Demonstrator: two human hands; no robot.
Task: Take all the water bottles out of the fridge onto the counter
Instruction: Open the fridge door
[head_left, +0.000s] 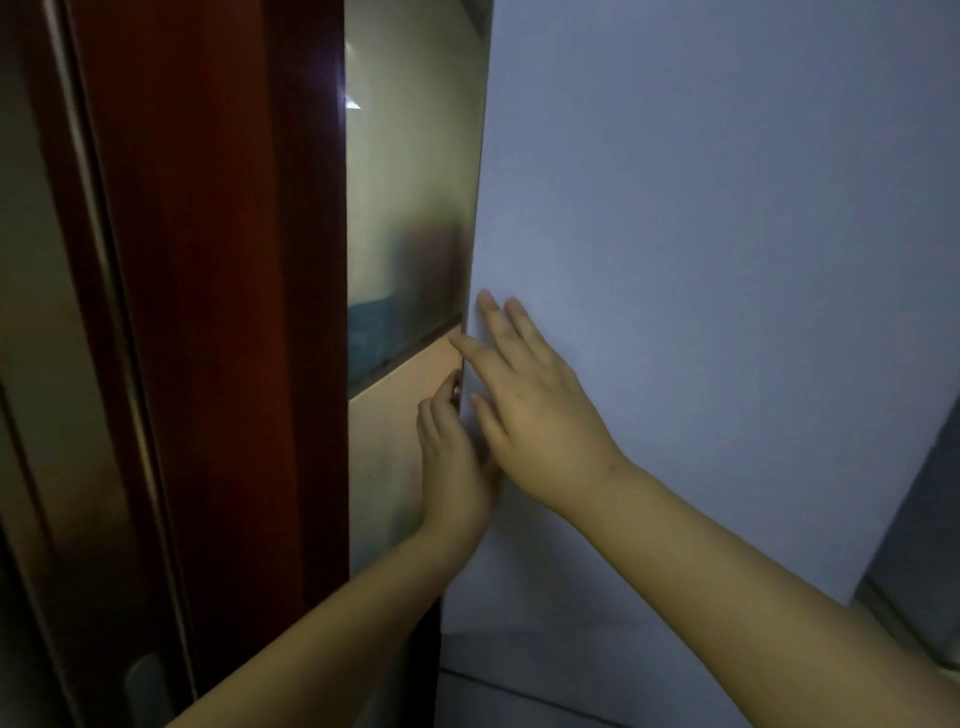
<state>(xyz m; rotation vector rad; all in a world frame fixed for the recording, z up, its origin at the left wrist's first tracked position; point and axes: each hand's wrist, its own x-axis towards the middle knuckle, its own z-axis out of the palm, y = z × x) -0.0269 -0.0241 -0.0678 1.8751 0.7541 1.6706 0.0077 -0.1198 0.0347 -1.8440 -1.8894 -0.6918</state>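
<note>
The fridge door (701, 260) is the large pale panel that fills the right half of the frame, and its free edge runs almost vertically, from the upper middle of the frame down to the lower middle. Both hands meet at this edge, a little below the centre.

The left hand (454, 457) comes from the lower left; its fingertips curl into the narrow gap beside the edge, but I cannot tell if they really have a hold on it. The right hand (530, 410) comes from the lower right and lies flat on the door face with spread fingers, gripping nothing.

No water bottles are visible; they are probably behind the door, which looks closed.

I judge that the left hand is better placed to pull, because the edge lies directly at its fingertips. To the left, a dark red wooden frame (218, 312) stands near.
</note>
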